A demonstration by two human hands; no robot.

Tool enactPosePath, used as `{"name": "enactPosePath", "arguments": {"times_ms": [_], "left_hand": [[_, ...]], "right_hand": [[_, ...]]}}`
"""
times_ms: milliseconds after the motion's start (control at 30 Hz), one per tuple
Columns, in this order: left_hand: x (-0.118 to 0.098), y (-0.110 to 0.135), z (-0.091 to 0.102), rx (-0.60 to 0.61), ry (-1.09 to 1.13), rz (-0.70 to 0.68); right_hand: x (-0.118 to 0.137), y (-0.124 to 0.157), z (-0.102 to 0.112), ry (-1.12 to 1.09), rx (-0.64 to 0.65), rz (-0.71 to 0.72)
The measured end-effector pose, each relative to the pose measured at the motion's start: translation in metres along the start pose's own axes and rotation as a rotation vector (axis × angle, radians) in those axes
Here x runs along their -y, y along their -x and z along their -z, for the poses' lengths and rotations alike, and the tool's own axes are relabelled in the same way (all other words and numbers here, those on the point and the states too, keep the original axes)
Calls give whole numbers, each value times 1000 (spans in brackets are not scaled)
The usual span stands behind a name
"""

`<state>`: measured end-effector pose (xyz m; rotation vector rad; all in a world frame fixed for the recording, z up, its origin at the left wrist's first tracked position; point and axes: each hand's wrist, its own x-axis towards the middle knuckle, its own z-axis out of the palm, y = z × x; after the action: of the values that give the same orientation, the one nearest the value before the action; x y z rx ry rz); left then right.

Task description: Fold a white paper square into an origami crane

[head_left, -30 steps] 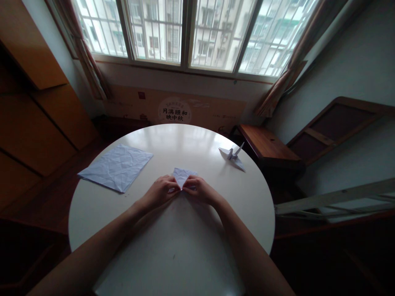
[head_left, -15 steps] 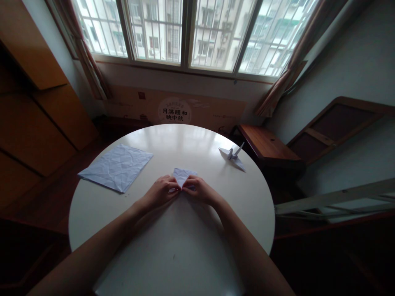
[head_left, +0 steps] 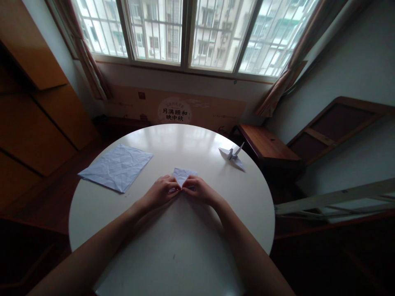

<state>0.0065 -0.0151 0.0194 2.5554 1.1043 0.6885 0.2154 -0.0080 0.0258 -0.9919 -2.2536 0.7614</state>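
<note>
A small folded piece of white paper (head_left: pixel 182 174) lies on the round white table (head_left: pixel 173 246), its point toward me. My left hand (head_left: pixel 160 192) and my right hand (head_left: pixel 200 190) meet at that point, fingers curled and pinching the paper from each side. Both forearms rest on the tabletop.
A creased flat sheet of paper (head_left: pixel 116 167) lies at the table's left. A finished paper crane (head_left: pixel 233 156) stands at the right rim. A low wooden stool (head_left: pixel 267 148) sits beyond the crane. A barred window and a cardboard box (head_left: pixel 174 107) are behind the table.
</note>
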Motion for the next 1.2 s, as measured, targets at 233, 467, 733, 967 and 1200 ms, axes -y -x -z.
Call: {"name": "enactPosePath", "arguments": {"times_ms": [233, 467, 733, 967, 1200], "left_hand": [[1, 0, -1, -10, 5, -7], [2, 1, -2, -18, 11, -10], [5, 0, -3, -29, 21, -25], [6, 0, -4, -24, 8, -29], [6, 1, -4, -28, 14, -30]], "right_hand": [[0, 1, 0, 3, 9, 0], [0, 0, 0, 24, 11, -11], [-2, -1, 0, 20, 13, 0], [-5, -1, 0, 10, 19, 16], [-3, -1, 1, 8, 25, -3]]}}
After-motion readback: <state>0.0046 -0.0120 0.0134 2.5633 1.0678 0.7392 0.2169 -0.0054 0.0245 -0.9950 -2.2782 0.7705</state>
